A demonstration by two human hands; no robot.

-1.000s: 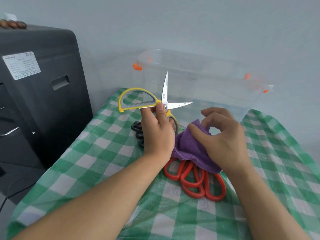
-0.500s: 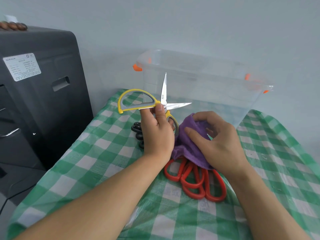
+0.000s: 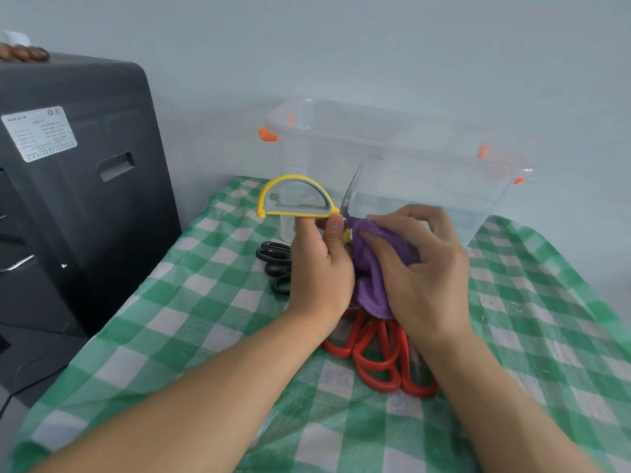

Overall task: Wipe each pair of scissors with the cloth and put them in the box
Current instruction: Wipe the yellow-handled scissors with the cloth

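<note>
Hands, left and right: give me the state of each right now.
Left hand: closed, holding the yellow-handled scissors near the pivot.
Right hand: closed, fingers gripping the purple cloth against the scissors.

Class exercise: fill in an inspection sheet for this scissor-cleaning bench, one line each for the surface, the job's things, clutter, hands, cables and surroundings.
Surface: green-and-white checked tablecloth, wrinkled.
Job's things: yellow-handled scissors held up, blades open; purple microfibre cloth against the lower blade; red-handled scissors lying under the cloth and hands; black-handled scissors lying behind the left hand; clear plastic box with orange clips, open, no scissors visible inside.
Clutter: nothing seen.
Hands: left hand pinches the yellow scissors near the pivot; right hand grips the cloth.
Cables: thin dark cable at lower left.
Surroundings: dark grey labelled cabinet on the left; pale wall behind.
</note>
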